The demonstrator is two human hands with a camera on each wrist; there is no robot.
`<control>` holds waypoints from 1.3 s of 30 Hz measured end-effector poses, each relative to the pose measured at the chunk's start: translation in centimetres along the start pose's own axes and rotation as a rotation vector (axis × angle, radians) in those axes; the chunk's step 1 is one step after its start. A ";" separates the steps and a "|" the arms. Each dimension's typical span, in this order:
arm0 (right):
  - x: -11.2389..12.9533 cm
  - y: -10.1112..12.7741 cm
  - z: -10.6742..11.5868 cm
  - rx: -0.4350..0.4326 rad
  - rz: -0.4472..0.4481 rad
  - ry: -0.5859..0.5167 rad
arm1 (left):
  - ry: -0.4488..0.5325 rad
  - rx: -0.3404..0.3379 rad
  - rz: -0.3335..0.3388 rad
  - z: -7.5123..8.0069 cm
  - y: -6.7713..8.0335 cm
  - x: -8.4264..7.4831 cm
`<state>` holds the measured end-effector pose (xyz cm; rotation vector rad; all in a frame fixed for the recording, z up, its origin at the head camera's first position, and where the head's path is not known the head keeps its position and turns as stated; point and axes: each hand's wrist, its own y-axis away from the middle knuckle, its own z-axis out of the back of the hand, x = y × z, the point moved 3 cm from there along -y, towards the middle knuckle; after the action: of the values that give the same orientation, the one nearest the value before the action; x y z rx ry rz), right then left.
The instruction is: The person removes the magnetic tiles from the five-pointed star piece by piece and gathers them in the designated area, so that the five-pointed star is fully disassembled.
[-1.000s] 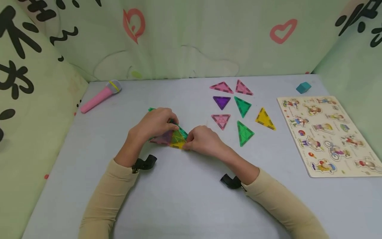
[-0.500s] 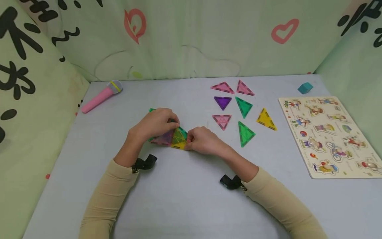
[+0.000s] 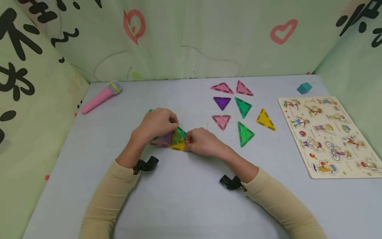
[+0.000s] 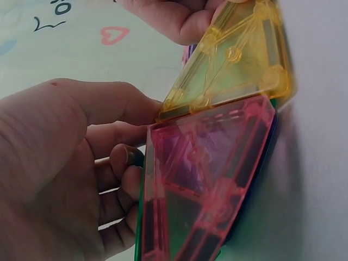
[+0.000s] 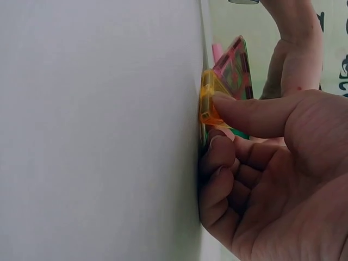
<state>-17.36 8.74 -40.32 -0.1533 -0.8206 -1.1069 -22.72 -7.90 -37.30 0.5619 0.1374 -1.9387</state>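
Translucent triangular magnetic tiles stand joined in a small structure at the table's middle left. My left hand (image 3: 158, 121) pinches its upper edge, the thumb by the seam where a pink tile (image 4: 198, 157) meets a yellow tile (image 4: 236, 57). Through the pink tile a purple one shows, and green edges (image 3: 182, 133) are visible behind the yellow. With thumb and fingers, my right hand (image 3: 204, 142) pinches the yellow tile's right corner, low at the table surface. Its other fingers are curled, as the right wrist view shows. The left hand hides much of the structure's back.
Loose triangle tiles lie right of the hands: pink (image 3: 221, 122), purple (image 3: 222, 103), green (image 3: 246, 134) and yellow (image 3: 265, 120). A picture puzzle board (image 3: 328, 136) lies at the right, with a teal block (image 3: 304, 88) behind it. A pink toy microphone (image 3: 99, 99) is at the back left.
Both hands keep hold of the tiles in nearly the same place. The yellow tile and right hand have shifted very slightly toward the front.
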 end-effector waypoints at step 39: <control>-4.9 3.3 3.1 0.050 0.003 -0.266 | -0.024 0.037 -0.119 0.5 0.1 0.5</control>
<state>-17.10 15.43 -40.44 -0.2634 -1.0843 -1.0757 -22.97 -8.57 -37.10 0.5657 0.1226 -2.0666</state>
